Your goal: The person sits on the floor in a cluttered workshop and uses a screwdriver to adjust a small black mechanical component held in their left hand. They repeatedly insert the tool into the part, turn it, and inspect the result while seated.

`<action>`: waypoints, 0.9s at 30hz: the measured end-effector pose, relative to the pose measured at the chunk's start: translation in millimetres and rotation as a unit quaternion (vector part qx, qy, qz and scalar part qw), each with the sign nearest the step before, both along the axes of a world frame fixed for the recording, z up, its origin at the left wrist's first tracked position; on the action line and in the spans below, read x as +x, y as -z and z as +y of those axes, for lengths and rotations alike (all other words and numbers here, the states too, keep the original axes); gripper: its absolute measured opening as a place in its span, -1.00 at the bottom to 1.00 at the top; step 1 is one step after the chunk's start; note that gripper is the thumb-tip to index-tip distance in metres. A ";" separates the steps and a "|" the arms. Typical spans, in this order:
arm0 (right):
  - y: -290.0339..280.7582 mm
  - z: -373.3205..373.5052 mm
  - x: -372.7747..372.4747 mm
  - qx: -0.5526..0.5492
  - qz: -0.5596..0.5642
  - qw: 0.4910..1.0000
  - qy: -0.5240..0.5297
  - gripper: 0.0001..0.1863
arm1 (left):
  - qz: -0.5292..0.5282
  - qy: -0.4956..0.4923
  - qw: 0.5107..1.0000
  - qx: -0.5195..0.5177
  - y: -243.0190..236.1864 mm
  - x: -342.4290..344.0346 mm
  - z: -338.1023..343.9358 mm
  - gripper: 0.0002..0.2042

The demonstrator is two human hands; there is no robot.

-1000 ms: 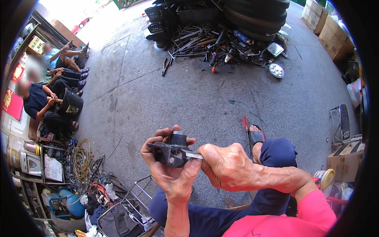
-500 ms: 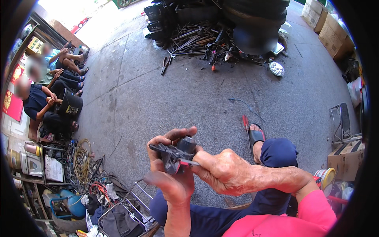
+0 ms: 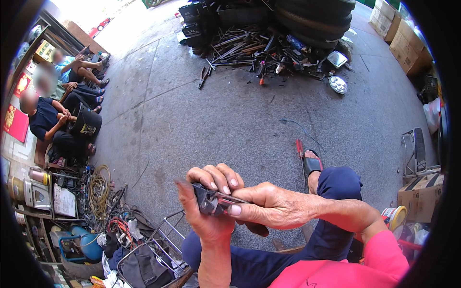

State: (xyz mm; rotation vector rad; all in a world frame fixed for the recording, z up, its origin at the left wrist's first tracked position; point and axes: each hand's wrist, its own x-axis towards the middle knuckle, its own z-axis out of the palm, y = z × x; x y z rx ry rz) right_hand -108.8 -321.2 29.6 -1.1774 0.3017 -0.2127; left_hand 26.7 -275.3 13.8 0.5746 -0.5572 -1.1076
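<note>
In front of my lap, my left hand (image 3: 211, 227) is closed round a small black mechanical part (image 3: 205, 199), its fingers curled over the far side and its thumb up along the left. My right hand (image 3: 276, 205) comes in from the right and pinches a thin flat piece (image 3: 234, 198) between thumb and forefinger. That piece lies against the right end of the black part; a little red shows beside it. My fingers hide whether the two are joined. Past my sandalled foot (image 3: 313, 163), a screwdriver with a red handle (image 3: 299, 147) lies on the ground.
A heap of metal tools (image 3: 245, 48) lies ahead, beside stacked tyres (image 3: 312, 19). Pliers (image 3: 203, 78) and a round lamp (image 3: 337, 84) rest before it. People (image 3: 45, 120) sit at left. Coiled hose (image 3: 100, 192) and a wire rack (image 3: 168, 240) are near left; a carton (image 3: 420, 196) stands right.
The black part has turned over, so its round knob no longer shows. My left fingers have curled in over it. My right thumb has come round to the near side of the flat piece.
</note>
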 end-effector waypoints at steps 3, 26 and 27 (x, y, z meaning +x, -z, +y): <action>-0.3 -2.0 -1.4 -0.063 -0.006 0.998 -0.010 -0.54 | -0.029 -0.007 1.000 -0.003 1.4 -0.2 0.2 -0.51; 5.3 -13.9 -13.4 0.124 0.026 0.976 -0.177 -0.47 | -0.113 -0.012 0.993 -0.025 4.6 -6.1 8.7 -0.57; 8.3 -13.3 -13.3 0.147 0.022 0.972 -0.183 -0.47 | -0.102 -0.001 0.994 -0.027 5.8 -4.8 8.0 -0.58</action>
